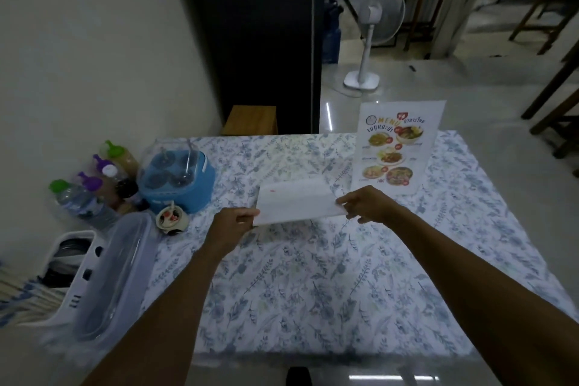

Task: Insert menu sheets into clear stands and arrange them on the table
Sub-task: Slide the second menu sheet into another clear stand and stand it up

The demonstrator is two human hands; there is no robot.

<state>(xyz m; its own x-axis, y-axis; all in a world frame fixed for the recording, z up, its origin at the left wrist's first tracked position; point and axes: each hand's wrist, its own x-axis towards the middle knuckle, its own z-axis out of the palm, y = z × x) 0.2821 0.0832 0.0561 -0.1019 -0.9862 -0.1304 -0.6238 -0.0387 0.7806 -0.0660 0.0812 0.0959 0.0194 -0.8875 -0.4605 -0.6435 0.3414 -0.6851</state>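
Head view: my left hand (233, 226) and right hand (365, 204) each pinch an end of the menu sheet (297, 204), long axis crosswise. One filled stand (396, 147) sits beyond-right on the desk (313, 276), nearer my right.

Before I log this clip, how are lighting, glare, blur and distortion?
Head view: dim overall, brighter on the floor beyond; glare streaks on the floor and the table near edge; the plastic container at lower left is smeared; wide-angle bending at the edges; the standing menu reads sharp.
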